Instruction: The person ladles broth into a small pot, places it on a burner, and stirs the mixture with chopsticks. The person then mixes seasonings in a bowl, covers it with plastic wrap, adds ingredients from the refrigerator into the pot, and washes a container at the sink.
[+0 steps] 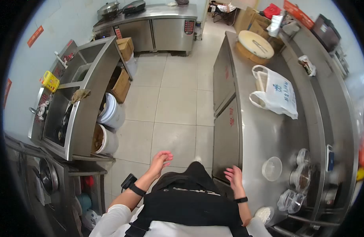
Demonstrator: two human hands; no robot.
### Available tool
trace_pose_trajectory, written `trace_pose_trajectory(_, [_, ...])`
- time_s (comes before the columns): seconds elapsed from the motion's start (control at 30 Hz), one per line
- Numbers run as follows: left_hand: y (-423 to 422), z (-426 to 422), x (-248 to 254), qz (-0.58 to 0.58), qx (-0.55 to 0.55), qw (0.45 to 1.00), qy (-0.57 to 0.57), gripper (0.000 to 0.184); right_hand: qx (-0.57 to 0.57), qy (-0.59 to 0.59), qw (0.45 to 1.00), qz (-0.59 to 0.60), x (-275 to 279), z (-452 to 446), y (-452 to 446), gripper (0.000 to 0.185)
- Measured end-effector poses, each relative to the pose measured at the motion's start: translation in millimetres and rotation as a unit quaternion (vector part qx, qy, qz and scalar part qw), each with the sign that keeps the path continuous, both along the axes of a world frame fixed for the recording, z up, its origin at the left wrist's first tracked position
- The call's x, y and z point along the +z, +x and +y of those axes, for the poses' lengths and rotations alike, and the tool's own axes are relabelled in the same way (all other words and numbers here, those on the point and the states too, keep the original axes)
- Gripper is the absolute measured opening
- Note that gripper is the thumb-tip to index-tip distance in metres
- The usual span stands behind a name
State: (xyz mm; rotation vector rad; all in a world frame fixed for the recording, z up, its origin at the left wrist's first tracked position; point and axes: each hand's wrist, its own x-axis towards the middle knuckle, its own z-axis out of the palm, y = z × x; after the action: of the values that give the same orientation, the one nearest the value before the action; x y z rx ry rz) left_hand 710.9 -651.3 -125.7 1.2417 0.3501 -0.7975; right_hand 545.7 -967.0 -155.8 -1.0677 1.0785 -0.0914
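My left hand [161,161] hangs in front of my body over the tiled floor, empty, its fingers loosely curled and apart. A black device is strapped on that wrist. My right hand [233,176] is beside the steel counter's [251,134] front edge, also empty with fingers apart; whether it touches the cabinet door I cannot tell. On the counter near it stands a clear round plastic bowl [272,168]. A small bowl with white contents [264,214] sits at the counter's near end. Farther along lies a white plastic bag [276,91] around a pale object.
To the left is a steel sink [73,118] with a yellow bottle [50,81] and a cloth [80,95]. White buckets [112,112] and cardboard boxes [121,86] stand beneath it. A round wooden board [256,42] rests on the right counter. Tiled floor [174,104] runs between.
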Motion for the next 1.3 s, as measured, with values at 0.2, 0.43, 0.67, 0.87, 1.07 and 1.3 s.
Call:
trace_pose_trajectory(0.2, [149, -106, 15, -0.042, -0.094, 0.993, -0.065, 0.023, 0.311, -0.479, 0.820, -0.040, -96, -41, 241, 0.034])
trace_pose_trajectory(0.43, [302, -190, -17, 0.068, -0.209, 0.974, -0.057, 0.022, 0.410, -0.690, 0.534, 0.266, -116, -175, 511, 0.038])
trace_pose_trajectory(0.67, [452, -185, -65, 0.102, -0.137, 0.985, -0.021, 0.020, 0.471, -0.669, 0.382, 0.430, -147, -228, 582, 0.026])
trace_pose_trajectory(0.87, [597, -207, -155, 0.095, -0.200, 0.975, 0.014, 0.020, 0.567, -0.646, 0.380, 0.342, -159, -159, 626, 0.020])
trace_pose_trajectory(1.07, [760, -228, -215, -0.189, -0.350, 0.911, 0.106, 0.023, 0.446, -0.453, 0.770, -0.061, -87, -75, 779, 0.028])
trace_pose_trajectory(1.3, [902, -212, -214, -0.332, -0.321, 0.788, 0.407, 0.035, 0.214, -0.264, 0.934, 0.109, -243, -178, 800, 0.019])
